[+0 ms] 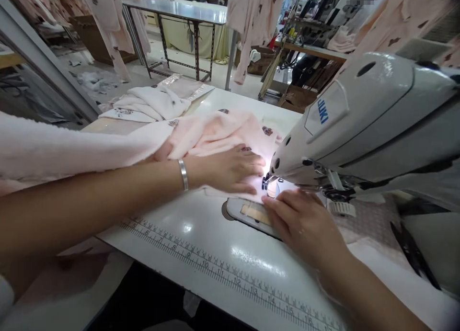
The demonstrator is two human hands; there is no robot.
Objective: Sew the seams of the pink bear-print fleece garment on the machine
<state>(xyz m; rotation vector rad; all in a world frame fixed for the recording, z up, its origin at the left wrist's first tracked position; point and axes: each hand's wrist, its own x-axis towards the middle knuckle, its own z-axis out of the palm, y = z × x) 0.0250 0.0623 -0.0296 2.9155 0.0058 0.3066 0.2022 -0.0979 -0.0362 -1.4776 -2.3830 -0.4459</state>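
My left hand (230, 169), with a silver bangle (183, 174) on the wrist, lies on soft pink fabric (219, 134) printed with small brown motifs. Its fingertips reach close to the presser foot (266, 181) of a white JUKI sewing machine (362, 115). My right hand (300, 223) rests just in front of the foot, beside the metal needle plate (251, 216), its fingers slightly apart and nothing gripped. A long fold of the pink fabric (72, 146) trails off to the left behind my left forearm. The needle area is partly hidden by my fingers.
A measuring scale (219, 268) runs along the white sewing table's front edge. Black thread snips (413, 254) lie at the right. A folded pale pile of cloth (151, 103) sits at the far table end. Pink garments (251, 24) hang behind, near a metal table (176, 10).
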